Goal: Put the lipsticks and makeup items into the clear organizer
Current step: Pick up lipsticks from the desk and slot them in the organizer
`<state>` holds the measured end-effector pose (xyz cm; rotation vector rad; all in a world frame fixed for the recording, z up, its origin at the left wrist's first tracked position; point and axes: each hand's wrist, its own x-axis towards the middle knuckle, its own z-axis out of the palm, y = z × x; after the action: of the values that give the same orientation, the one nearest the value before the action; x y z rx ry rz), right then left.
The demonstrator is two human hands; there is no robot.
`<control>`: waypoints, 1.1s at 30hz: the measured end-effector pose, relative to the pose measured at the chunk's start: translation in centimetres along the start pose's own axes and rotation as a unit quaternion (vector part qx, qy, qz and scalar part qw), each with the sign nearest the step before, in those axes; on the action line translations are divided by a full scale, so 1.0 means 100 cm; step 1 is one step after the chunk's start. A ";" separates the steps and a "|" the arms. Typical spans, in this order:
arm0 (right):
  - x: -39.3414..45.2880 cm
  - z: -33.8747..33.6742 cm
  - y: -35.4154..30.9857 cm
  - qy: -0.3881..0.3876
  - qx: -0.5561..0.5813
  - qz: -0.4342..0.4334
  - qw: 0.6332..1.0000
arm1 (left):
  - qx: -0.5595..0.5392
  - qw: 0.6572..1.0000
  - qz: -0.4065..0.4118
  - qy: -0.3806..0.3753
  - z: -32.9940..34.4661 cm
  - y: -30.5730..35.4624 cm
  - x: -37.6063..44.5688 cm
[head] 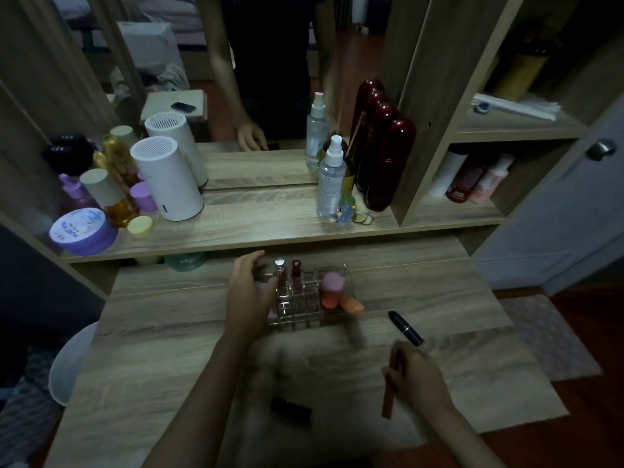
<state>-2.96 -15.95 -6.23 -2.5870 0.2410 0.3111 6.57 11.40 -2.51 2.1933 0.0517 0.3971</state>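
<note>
On the wooden surface [169,349] I see the clear organizer [312,298], 2 tubes upright, sponges inside. My left hand [250,295] grasps its edge; my right hand [418,380] is clenched on a slim reddish-brown tube [389,396]. A black lipstick [405,328] lies beside it.

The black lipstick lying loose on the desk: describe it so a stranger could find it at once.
Start at the clear organizer in the middle of the wooden desk. Just right of it, beyond the orange sponges, the black lipstick lies on its side on bare wood, above the right hand. Unlike the reddish-brown tube in that hand, it is glossy black, bullet-shaped and untouched.
</note>
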 end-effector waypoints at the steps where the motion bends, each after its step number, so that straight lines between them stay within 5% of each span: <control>1: 0.000 0.001 0.000 0.004 0.003 0.002 1.000 | 0.002 1.000 -0.006 0.002 -0.002 -0.001 -0.003; 7: 0.003 -0.006 -0.001 -0.001 0.025 0.021 0.999 | 0.008 1.000 -0.030 0.005 -0.014 -0.010 -0.020; 13: 0.023 -0.073 -0.035 0.155 0.095 -0.052 0.982 | 0.037 0.999 -0.016 0.010 -0.022 -0.016 -0.034; 17: 0.042 -0.104 -0.091 0.194 0.133 -0.158 0.959 | 0.048 0.988 0.044 -0.140 -0.019 -0.019 -0.061; 26: 0.085 -0.060 -0.156 0.126 0.077 -0.251 0.957 | 0.049 0.922 -0.049 -0.382 -0.025 -0.041 -0.099; 33: 0.100 -0.036 -0.153 0.086 0.073 -0.231 0.966 | 0.063 0.924 0.017 -0.376 -0.035 -0.048 -0.113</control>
<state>10.76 -5.86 1.41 -2.4318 -0.2695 -0.0971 -4.70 15.02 -7.31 2.3361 -0.3917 -0.4593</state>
